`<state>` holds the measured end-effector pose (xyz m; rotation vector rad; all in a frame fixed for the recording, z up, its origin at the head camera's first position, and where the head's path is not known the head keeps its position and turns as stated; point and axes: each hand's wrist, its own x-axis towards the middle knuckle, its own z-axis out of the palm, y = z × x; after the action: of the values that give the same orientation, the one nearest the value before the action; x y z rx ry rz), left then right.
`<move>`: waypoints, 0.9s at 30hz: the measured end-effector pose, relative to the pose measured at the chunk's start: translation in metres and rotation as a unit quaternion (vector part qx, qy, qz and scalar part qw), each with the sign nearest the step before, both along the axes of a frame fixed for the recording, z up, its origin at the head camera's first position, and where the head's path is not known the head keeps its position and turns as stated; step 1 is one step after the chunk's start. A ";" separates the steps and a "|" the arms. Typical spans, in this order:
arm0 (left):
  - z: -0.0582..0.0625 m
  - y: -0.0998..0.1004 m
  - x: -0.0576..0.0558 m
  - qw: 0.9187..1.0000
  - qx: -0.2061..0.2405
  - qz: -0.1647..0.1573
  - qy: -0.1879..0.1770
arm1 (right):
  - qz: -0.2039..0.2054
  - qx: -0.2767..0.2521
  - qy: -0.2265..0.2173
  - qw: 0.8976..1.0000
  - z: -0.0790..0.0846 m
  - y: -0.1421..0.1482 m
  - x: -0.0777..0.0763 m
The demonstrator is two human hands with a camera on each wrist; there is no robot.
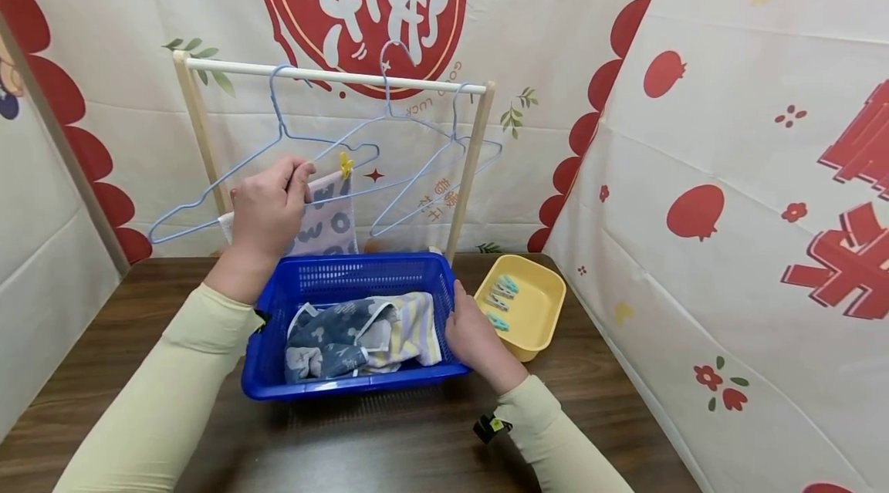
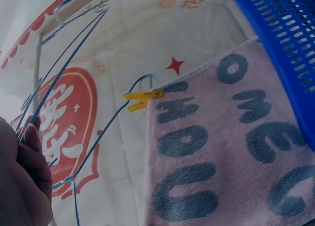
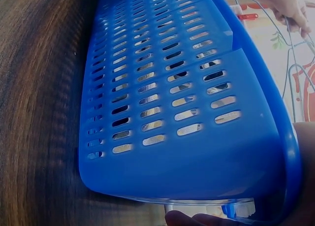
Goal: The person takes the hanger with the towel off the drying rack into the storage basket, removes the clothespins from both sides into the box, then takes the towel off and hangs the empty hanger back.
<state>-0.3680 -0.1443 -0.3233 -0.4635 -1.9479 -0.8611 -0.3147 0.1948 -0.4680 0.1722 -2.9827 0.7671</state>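
Note:
My left hand [image 1: 267, 204] pinches the lower end of a light-blue hanger [image 1: 386, 119] hooked over the rack's bar. Beside it a pink-and-grey lettered towel [image 2: 182, 152] hangs from another blue hanger [image 1: 208, 196], held by a yellow clothespin [image 1: 345, 164]. My right hand [image 1: 479, 335] holds the right edge of a blue slotted basket [image 1: 347, 385], its fingers [image 3: 184, 218] along the outer end wall. Inside the basket lie a dark grey-blue patterned cloth [image 1: 326, 335] and a striped towel [image 1: 417, 327].
A wooden rack [image 1: 479, 153] stands at the back, with a third blue hanger [image 1: 417, 188] at its right end. A yellow tub [image 1: 538, 308] holding several clothespins [image 1: 498, 300] sits right of the basket. Printed fabric [image 1: 653, 246] walls the dark wooden table [image 1: 333, 447].

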 end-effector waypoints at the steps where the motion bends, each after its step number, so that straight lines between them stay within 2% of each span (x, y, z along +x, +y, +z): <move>1: -0.003 0.001 -0.001 1.000 -0.006 0.001 -0.007 | 0.003 0.002 0.004 1.000 0.000 0.000 0.000; 12: -0.025 0.011 -0.009 0.999 -0.044 0.000 -0.031 | 0.003 -0.003 0.001 1.000 0.001 0.000 0.002; 17: -0.033 0.015 -0.011 0.998 -0.058 -0.016 -0.032 | 0.005 -0.005 0.001 1.000 0.000 -0.001 0.002; 21: -0.037 0.017 -0.011 0.996 -0.074 -0.025 -0.051 | 0.004 -0.008 0.000 1.000 0.001 -0.001 0.002; 27: -0.040 0.017 -0.009 0.992 -0.091 -0.022 -0.084 | 0.002 -0.009 -0.001 1.000 0.003 -0.002 0.004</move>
<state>-0.3769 -0.1275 -0.3633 -0.5577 -2.1899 -0.7735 -0.3109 0.1933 -0.4654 0.1764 -2.9768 0.7960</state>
